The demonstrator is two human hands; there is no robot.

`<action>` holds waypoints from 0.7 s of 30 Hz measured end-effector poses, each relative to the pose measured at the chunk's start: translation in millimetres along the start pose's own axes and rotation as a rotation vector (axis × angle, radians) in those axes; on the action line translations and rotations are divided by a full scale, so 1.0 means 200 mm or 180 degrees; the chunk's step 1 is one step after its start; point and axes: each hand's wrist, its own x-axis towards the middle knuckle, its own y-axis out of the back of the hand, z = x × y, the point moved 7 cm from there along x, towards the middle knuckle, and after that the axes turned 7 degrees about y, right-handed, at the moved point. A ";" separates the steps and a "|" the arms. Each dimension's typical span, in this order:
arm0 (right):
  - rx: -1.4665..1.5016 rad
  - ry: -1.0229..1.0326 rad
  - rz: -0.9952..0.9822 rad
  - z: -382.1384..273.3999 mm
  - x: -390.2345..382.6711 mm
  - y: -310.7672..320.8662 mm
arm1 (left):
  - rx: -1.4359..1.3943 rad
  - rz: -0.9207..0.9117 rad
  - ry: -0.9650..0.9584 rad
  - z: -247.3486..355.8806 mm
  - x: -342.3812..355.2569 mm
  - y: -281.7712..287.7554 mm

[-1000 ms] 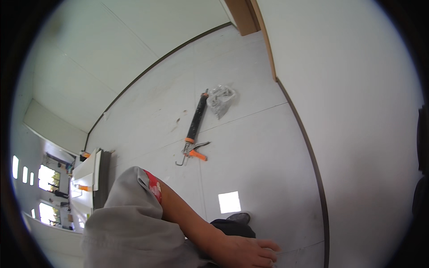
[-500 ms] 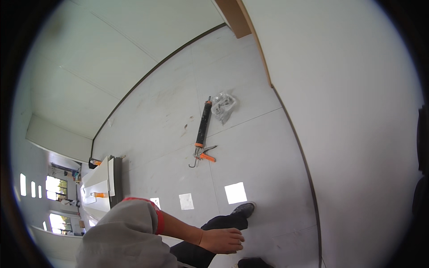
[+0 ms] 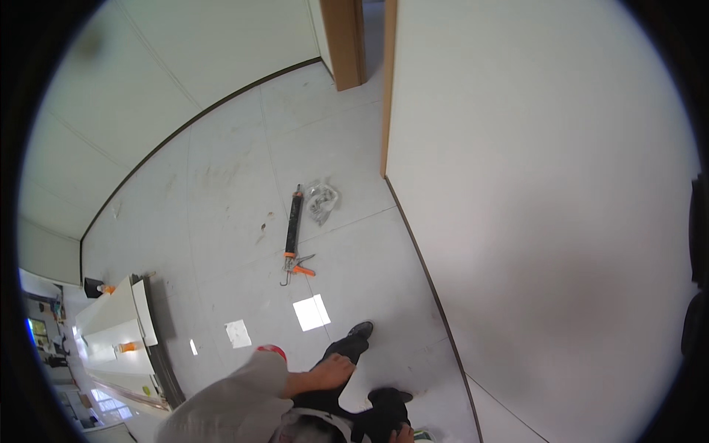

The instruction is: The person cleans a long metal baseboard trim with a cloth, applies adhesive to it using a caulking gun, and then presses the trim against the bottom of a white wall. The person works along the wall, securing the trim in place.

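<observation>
My left hand (image 3: 334, 373) rests over my dark trouser leg near the knee, fingers together and loosely bent, with nothing visible in it. A grey sleeve with a red cuff (image 3: 273, 350) covers that arm. At the lower edge, part of my right hand (image 3: 402, 434) shows beside my other leg; its fingers are mostly cut off. Close to it is a green and white thing (image 3: 423, 435), too little visible to name. Ahead on the floor lies a black and orange caulking gun (image 3: 294, 229), untouched. A crumpled clear plastic bag (image 3: 322, 203) lies beside its nozzle end.
Grey floor tiles (image 3: 221, 244) run to white walls with dark skirting. A brown door frame (image 3: 347, 44) stands at the far end. On the left, stacked white panels (image 3: 111, 325) carry an orange tool or bottle (image 3: 127, 347). A white wall (image 3: 532, 221) rises close on the right.
The view has turned and shifted, so the caulking gun, bag and panels sit further left. My left hand has drawn back onto my leg, and part of my right hand has come into view.
</observation>
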 end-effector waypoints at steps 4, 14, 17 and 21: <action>0.0310 -0.0572 0.0159 -0.10 -0.18 0.14 | -0.0251 0.0210 0.1175 -0.36 -0.33 0.45; 0.2130 -0.1475 0.0297 -0.17 -0.20 0.08 | -0.1216 -0.0884 0.3395 -1.37 -1.93 0.35; 0.2728 -0.1810 0.0496 -0.44 -0.37 -0.07 | -0.1449 -0.0801 0.3783 -1.42 -2.19 0.55; 0.3072 -0.2126 0.0349 -0.70 -0.74 -0.52 | -0.0999 -0.0524 0.3461 -1.80 -2.20 0.78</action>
